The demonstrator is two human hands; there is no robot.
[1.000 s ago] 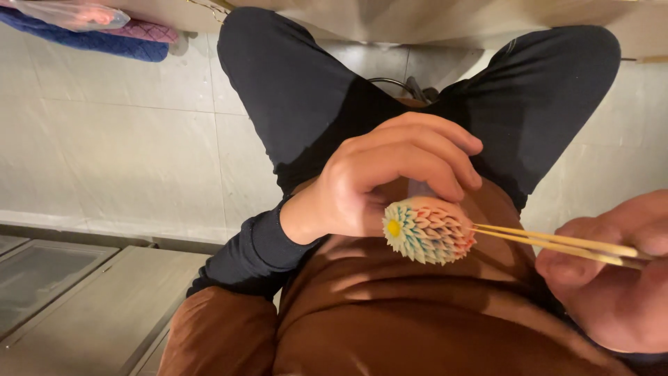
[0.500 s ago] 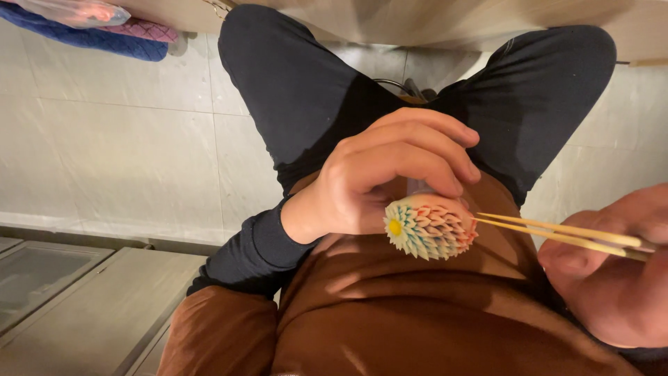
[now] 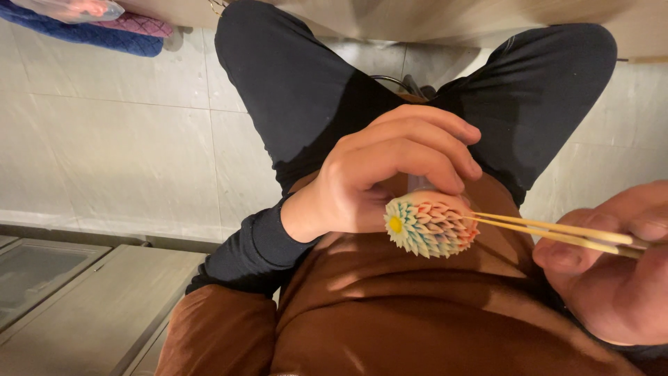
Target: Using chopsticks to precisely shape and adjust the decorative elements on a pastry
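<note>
clear plastic bag [image 3: 73, 10] at top left corner, crumpled, pinkish contents showing through, lying on blue quilted cloth [image 3: 83, 33]. no labels, signs, screens.

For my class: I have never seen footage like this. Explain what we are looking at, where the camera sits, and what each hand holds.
There is no machine here, only a person's two bare hands. The single camera is worn on the head and looks down over the lap, so you see dark trouser legs and a tiled floor beyond. The left hand curls around a small flower with many pointed, multicoloured petals and a yellow centre. The right hand pinches two thin sticks whose tips reach the flower. A brown cloth covers the lap.
</note>
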